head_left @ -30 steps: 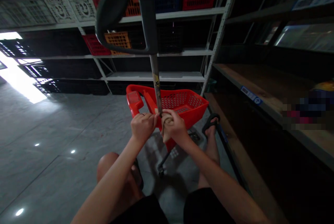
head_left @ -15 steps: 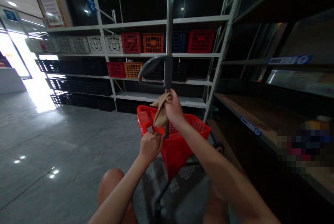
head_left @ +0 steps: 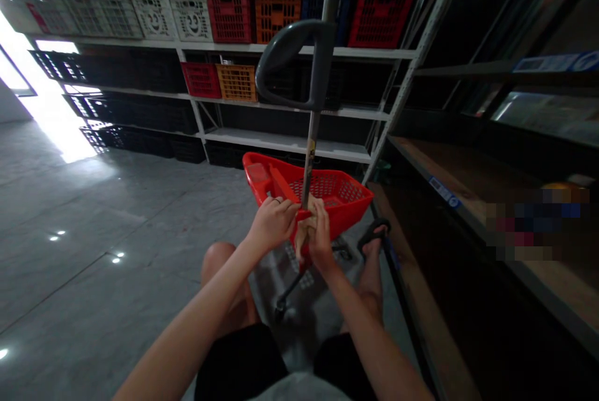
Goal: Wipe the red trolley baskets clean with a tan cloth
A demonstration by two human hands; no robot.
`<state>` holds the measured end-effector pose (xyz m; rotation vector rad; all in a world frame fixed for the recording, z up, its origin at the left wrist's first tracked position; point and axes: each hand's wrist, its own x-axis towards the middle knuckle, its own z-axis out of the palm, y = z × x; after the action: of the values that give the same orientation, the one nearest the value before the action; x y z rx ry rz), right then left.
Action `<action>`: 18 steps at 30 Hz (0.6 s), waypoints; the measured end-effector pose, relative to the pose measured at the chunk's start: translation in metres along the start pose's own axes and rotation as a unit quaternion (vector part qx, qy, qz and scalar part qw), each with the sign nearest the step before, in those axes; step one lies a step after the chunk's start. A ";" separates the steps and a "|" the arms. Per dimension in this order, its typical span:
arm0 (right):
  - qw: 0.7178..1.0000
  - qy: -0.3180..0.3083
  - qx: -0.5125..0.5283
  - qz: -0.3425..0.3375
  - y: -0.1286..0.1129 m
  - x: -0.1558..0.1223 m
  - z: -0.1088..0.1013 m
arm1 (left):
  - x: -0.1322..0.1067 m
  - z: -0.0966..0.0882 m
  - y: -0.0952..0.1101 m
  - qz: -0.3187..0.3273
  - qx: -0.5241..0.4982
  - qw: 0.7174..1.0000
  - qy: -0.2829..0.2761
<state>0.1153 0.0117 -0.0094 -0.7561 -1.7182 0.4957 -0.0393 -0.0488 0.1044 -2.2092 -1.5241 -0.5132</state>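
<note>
A red plastic shopping cart [head_left: 358, 206] stands in front of me between my legs. From its near rim rises a metal pole [head_left: 313, 133] with a grey looped handle [head_left: 319, 67] partway up. My left hand [head_left: 270, 224] is closed over the cart's rim beside the foot of the pole. In my right hand [head_left: 321, 240] is a tan cloth [head_left: 304, 231], pressed against the cart's near corner just below the pole. The fingers partly cover the cloth.
White metal shelving [head_left: 281, 143] behind the cart carries coloured crates, among them a red crate [head_left: 381, 17] and an orange crate [head_left: 238, 82]. Wooden shelves [head_left: 449, 161] run along my right. Grey floor [head_left: 116, 214] spreads to the left. My sandalled foot [head_left: 374, 232] is beside the cart.
My right hand has moved down with the cloth, from the pole below the grey handle to the cart's near corner. My left hand stays at the rim. The view has tilted downward.
</note>
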 end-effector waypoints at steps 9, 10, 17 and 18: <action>0.979 0.189 -0.074 0.030 0.018 -0.061 0.025 | -0.008 -0.007 0.022 -0.021 0.023 1.000 0.001; 0.979 0.186 -0.073 0.032 0.015 -0.059 0.021 | -0.008 -0.006 0.023 -0.021 0.023 0.999 0.007; 0.973 0.212 -0.066 -0.069 -0.030 0.034 0.009 | -0.007 -0.005 0.028 -0.030 0.040 0.998 0.040; 0.967 0.224 -0.082 -0.088 -0.030 0.037 0.012 | -0.007 -0.005 0.028 -0.028 0.043 0.998 0.042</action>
<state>0.0913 0.0174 0.0332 -0.7567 -1.3928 0.0505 -0.0157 -0.0664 0.1015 -2.0598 -1.5403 -0.5408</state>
